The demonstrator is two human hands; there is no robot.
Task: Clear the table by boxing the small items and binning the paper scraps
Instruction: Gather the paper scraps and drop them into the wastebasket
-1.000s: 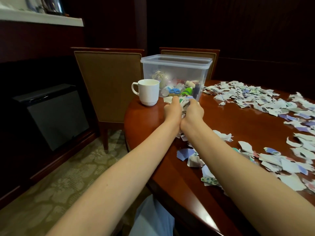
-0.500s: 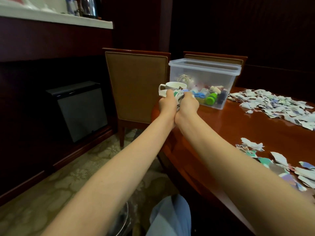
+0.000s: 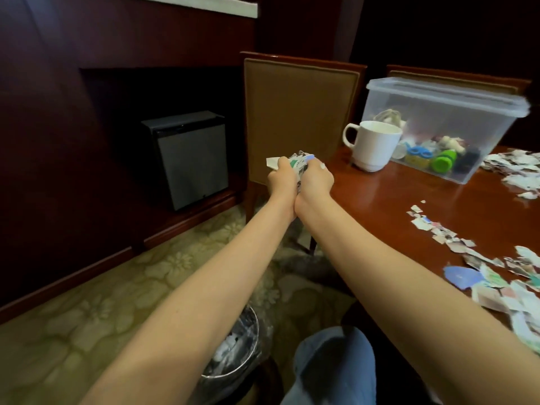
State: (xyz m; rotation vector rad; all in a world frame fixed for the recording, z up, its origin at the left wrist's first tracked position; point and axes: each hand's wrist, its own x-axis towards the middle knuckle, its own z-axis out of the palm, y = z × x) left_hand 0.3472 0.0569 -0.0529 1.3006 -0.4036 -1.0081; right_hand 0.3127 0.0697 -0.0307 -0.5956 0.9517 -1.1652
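My left hand (image 3: 282, 178) and my right hand (image 3: 315, 179) are pressed together, gripping a bundle of paper scraps (image 3: 295, 163) between them. They hover off the table's left edge, above the floor. A metal bin (image 3: 233, 350) with a clear liner and some scraps inside stands on the floor below my left forearm. The clear plastic box (image 3: 444, 118) holding small colourful items sits on the round wooden table (image 3: 394, 206). More paper scraps (image 3: 496, 276) lie spread over the table at the right.
A white mug (image 3: 374, 144) stands next to the box near the table's edge. A brown padded chair (image 3: 298, 112) is behind my hands. A dark mini fridge (image 3: 187, 159) sits in the wall unit at left. My knee in blue jeans (image 3: 333, 366) is at the bottom.
Both hands, still holding the scrap bundle, have moved left off the table over the floor. The view has swung left and down, so the bin now shows.
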